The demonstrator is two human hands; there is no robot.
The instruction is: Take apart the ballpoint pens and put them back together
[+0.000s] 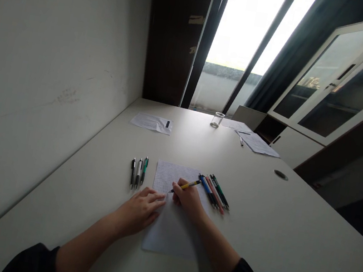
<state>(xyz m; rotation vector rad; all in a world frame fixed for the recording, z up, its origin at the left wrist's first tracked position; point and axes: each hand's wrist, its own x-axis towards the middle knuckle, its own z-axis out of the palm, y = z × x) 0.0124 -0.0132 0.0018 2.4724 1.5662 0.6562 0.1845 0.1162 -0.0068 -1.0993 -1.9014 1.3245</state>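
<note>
A lined sheet of paper (pixel 175 176) with handwriting on its upper part lies on the white table (pixel 257 221) in front of me. My right hand (pixel 187 199) is closed around a yellow pen (pixel 187 185), its tip touching the sheet. My left hand (pixel 140 207) lies flat with fingers spread, pressing the sheet's left edge. Three pens (pixel 138 173) lie side by side to the left of the sheet. Several coloured pens (pixel 216 192) lie in a row to its right.
A wall runs along the table's left side. Far back lie a folded paper (pixel 152 122), a small glass (pixel 217 119), and more sheets with a pen (pixel 256 142). A cable hole (pixel 280 174) sits at the right. A glass-door cabinet (pixel 341 83) stands beyond.
</note>
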